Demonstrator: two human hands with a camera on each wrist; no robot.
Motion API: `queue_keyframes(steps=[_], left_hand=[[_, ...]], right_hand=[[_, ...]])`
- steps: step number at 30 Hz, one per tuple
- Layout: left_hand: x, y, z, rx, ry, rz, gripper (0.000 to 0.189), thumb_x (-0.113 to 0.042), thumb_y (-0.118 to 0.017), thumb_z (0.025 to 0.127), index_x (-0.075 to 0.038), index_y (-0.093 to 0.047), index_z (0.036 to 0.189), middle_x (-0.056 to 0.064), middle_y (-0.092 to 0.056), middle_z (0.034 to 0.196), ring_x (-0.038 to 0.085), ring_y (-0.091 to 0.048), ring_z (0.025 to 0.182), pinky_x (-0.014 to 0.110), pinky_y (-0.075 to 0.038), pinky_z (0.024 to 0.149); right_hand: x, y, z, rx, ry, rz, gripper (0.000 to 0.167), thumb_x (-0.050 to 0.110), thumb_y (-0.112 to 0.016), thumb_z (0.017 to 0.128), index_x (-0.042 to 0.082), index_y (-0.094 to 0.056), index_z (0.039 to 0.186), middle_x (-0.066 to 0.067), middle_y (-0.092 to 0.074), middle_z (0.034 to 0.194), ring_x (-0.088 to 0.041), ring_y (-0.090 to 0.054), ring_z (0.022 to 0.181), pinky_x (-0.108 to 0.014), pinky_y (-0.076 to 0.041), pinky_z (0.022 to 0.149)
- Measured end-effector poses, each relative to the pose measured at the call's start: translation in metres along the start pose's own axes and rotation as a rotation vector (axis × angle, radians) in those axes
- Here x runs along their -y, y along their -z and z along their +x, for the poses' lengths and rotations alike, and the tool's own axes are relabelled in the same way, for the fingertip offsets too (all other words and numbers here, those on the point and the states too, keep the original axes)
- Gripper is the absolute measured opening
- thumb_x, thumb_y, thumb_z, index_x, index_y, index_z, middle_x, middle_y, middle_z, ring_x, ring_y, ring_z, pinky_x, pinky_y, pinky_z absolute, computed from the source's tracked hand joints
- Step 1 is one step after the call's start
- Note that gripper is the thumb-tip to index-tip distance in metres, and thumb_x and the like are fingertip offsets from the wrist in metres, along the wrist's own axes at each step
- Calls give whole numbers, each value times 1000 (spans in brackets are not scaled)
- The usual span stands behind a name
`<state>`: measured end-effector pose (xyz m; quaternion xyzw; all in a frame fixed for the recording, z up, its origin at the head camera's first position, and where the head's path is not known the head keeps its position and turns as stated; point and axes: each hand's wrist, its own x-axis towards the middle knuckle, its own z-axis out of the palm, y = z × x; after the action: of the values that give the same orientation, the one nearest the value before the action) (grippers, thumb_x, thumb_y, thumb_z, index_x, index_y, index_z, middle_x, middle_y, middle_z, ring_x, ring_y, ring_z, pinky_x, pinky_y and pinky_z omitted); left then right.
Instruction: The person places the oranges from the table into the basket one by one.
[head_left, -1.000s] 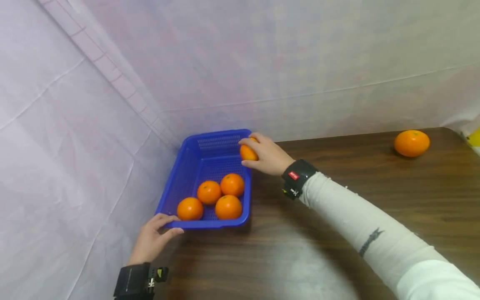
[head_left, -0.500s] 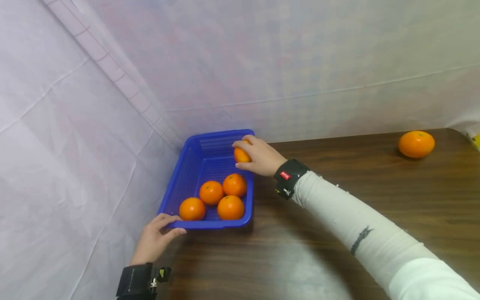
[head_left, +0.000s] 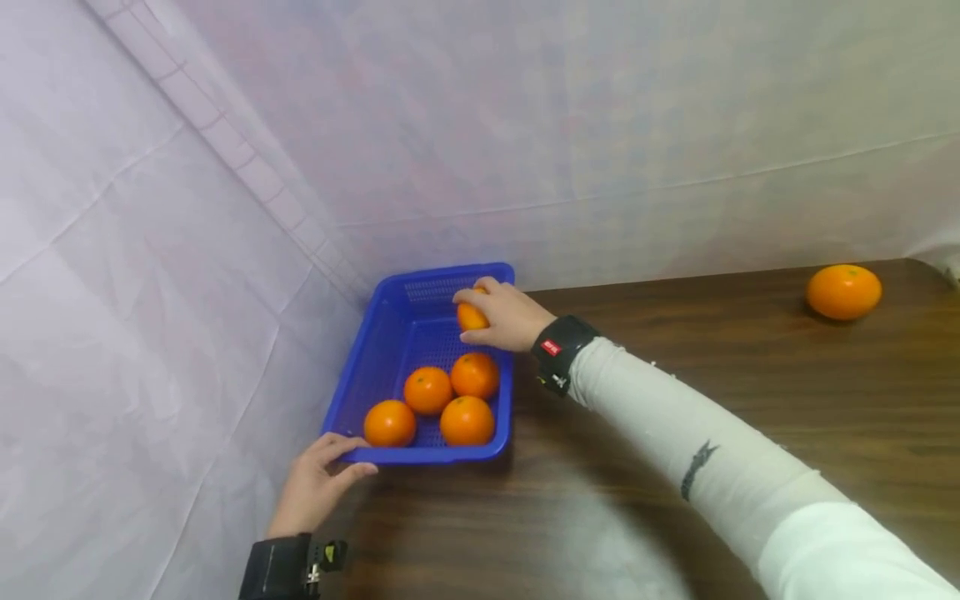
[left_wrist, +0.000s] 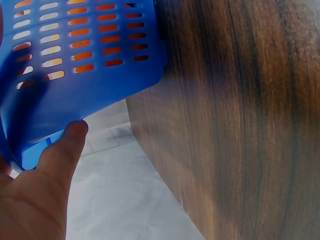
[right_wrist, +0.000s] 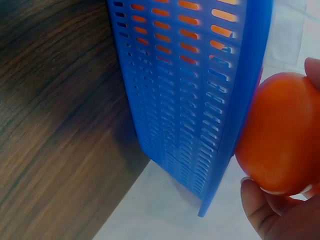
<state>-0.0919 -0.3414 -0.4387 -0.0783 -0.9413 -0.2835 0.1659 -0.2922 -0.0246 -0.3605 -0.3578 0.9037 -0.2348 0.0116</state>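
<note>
A blue slotted plastic basket point(head_left: 349, 367) stands on the wooden table, several oranges point(head_left: 427, 390) grouped in its near half. With thumb and fingers my right hand point(head_left: 510, 317) grips another orange point(head_left: 472, 315) over the basket's far right part. In the right wrist view that held orange point(right_wrist: 282, 132) shows beside the basket's top rim point(right_wrist: 252, 65). My left hand point(head_left: 315, 483) holds the basket's near left corner, fingers over the rim and thumb outside. The left wrist view has the thumb point(left_wrist: 65, 150) pressed along the basket's wall point(left_wrist: 80, 95).
A single orange point(head_left: 843, 292) lies at the far right of the brown table point(head_left: 637, 417). White patterned cloth point(head_left: 525, 125) hangs behind the table, and more cloth point(head_left: 135, 333) closes off the left side, close to the basket.
My right hand has carried its orange leftward, from the basket's right rim to over the inside. The left hand keeps its hold on the corner. The view has shifted slightly.
</note>
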Motion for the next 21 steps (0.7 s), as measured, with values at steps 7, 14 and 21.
queue_keyframes(steps=[7, 14, 21], left_hand=[[-2, 2, -5, -22, -27, -39, 28, -13, -88, 73, -13, -78, 99, -4, -68, 92, -1, -53, 81, 18, -43, 69], [-3, 3, -5, -13, 2, -20, 28, -14, -89, 73, -12, -78, 99, -4, -67, 93, 0, -53, 81, 18, -43, 69], [-3, 5, -7, -12, 5, -7, 29, -14, -89, 73, -12, -77, 100, -5, -67, 93, 0, -53, 81, 19, -44, 68]], right_hand=[[3, -14, 7, 20, 23, -103, 59, 49, -66, 96, 28, -48, 149, -16, -45, 144, -37, -54, 121, -49, -49, 101], [4, -32, 12, 13, 48, -235, 55, 48, -67, 95, 29, -53, 145, -19, -47, 146, -41, -55, 120, -53, -46, 103], [9, -36, 15, 25, 12, -265, 53, 46, -67, 96, 30, -54, 145, -18, -47, 146, -40, -54, 121, -52, -43, 106]])
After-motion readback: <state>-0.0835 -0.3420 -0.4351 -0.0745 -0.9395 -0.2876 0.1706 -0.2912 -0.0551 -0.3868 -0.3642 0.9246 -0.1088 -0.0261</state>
